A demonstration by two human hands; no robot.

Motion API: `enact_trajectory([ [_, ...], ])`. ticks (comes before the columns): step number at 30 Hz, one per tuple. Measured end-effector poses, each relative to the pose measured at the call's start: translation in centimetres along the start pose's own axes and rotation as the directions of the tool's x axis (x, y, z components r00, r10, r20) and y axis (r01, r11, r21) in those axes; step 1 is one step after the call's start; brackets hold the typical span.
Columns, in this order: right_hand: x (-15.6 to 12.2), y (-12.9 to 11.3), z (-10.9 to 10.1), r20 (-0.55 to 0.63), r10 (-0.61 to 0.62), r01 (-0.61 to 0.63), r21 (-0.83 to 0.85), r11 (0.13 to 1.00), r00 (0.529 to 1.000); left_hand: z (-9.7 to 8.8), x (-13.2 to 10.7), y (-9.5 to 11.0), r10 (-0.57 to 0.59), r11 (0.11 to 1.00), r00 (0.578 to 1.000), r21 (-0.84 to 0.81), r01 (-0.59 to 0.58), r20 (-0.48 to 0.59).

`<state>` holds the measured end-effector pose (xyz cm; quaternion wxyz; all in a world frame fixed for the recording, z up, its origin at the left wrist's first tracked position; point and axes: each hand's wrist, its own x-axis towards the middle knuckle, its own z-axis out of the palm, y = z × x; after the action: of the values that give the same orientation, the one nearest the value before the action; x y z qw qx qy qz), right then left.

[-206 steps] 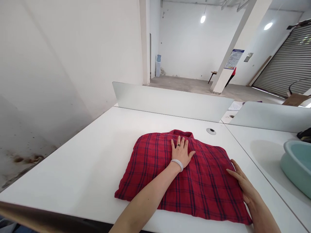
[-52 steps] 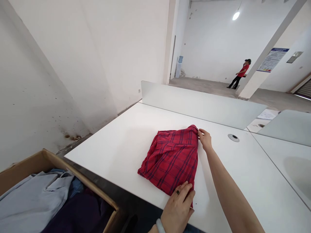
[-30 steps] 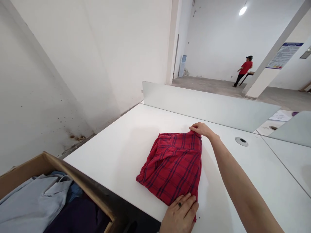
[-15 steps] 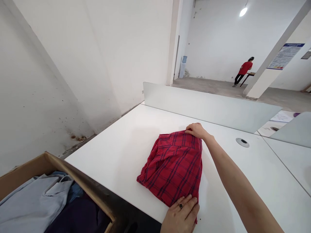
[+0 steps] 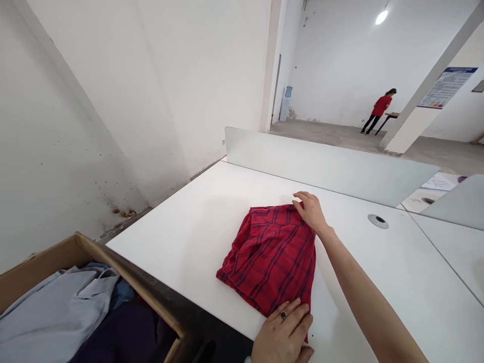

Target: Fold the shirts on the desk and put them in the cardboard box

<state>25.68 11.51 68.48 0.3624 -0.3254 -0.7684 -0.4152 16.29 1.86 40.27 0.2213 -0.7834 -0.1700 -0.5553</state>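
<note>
A folded red garment with dark blue plaid lines [image 5: 270, 257] lies on the white table [image 5: 181, 242]. Whether it is a shirt or some other piece of clothing I cannot tell. My left hand [image 5: 283, 330], with a dark-stoned ring, rests flat on its near right corner, fingers stretched out. At the far right corner is my right hand [image 5: 310, 209], its thumb and fingers apart over the edge. Part of that corner is hidden under the hand. Some loose creases run across the cloth's left side.
At the lower left stands an open cardboard box [image 5: 136, 282] with a light grey garment [image 5: 64, 302] and dark purple cloth [image 5: 124, 333]. A low divider [image 5: 321, 161] borders the table's far side. A cable hole [image 5: 378, 221] sits at right. A person in red [image 5: 381, 107] stands far back.
My right hand has loosened from a pinch on the garment's far edge, and its fingers have spread. My left hand stays on the near corner. The distant person has shifted stance.
</note>
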Motion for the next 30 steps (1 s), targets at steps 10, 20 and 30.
enact_trajectory([
  [10,-6.0,-3.3,1.2,0.346,-0.203,0.179,0.102,0.979,0.916,-7.7,-0.6,-2.5,-0.372,0.881,0.891,0.203,0.427,-0.261],
  [20,-2.3,-9.4,3.3,0.373,-0.317,0.279,0.155,0.948,0.872,-5.7,-3.1,-3.6,-0.380,0.800,0.913,0.442,0.406,-0.150],
  [30,-2.7,-10.0,7.3,0.511,-0.195,0.174,0.089,0.981,0.837,-5.5,-3.4,-3.9,-0.335,0.808,0.929,0.458,0.370,-0.159],
])
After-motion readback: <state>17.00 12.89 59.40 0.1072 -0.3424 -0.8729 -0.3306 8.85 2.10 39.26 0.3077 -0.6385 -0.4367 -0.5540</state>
